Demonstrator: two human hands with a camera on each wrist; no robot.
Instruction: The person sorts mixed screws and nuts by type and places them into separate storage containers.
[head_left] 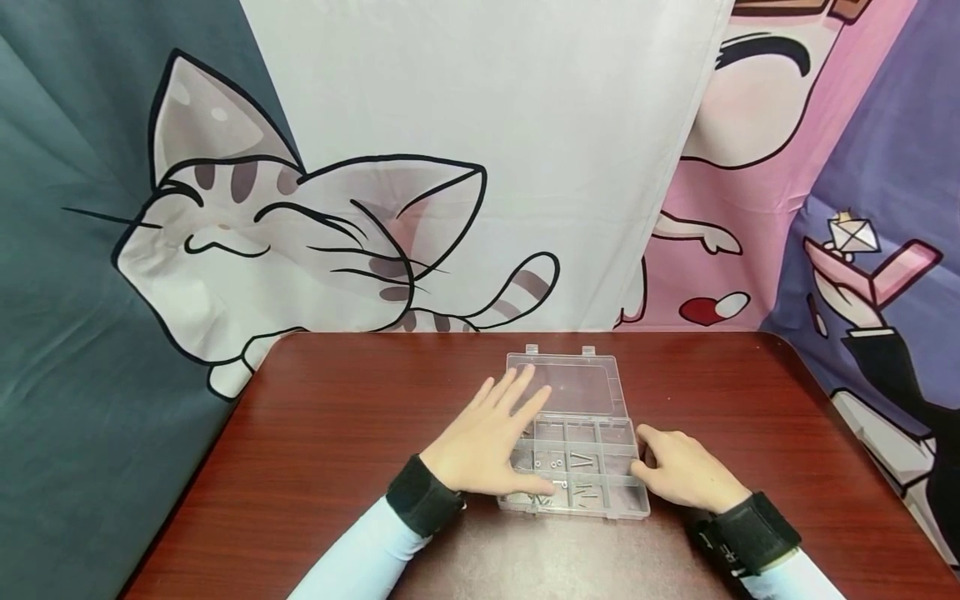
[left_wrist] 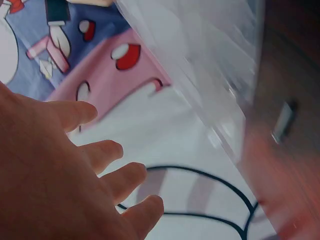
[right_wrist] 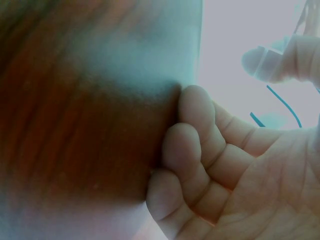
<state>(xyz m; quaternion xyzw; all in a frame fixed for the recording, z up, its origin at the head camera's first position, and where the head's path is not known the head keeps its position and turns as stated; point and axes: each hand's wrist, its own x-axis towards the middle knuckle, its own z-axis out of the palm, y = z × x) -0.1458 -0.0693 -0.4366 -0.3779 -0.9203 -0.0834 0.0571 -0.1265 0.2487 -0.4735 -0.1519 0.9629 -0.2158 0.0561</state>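
Observation:
A clear plastic compartment box (head_left: pixel 626 492) lies on the table with its lid (head_left: pixel 581 387) folded back away from me. Several small screws (head_left: pixel 581 461) and nuts (head_left: pixel 556 463) sit in its compartments. My left hand (head_left: pixel 487 450) spreads over the box's left side, fingers apart and nothing in them, and covers some compartments. In the left wrist view its straight fingers (left_wrist: pixel 125 182) show apart from the blurred clear plastic. Beside the box's right edge is my right hand (head_left: pixel 690 471), thumb tip near that edge. Its bent fingers (right_wrist: pixel 181 147) rest at the table surface and hold nothing.
The brown wooden table (head_left: pixel 360 392) extends around the box. A small blurred metal piece (left_wrist: pixel 285 122) lies on the surface in the left wrist view. Behind the table hangs a printed cloth (head_left: pixel 585 167) with a cartoon cat.

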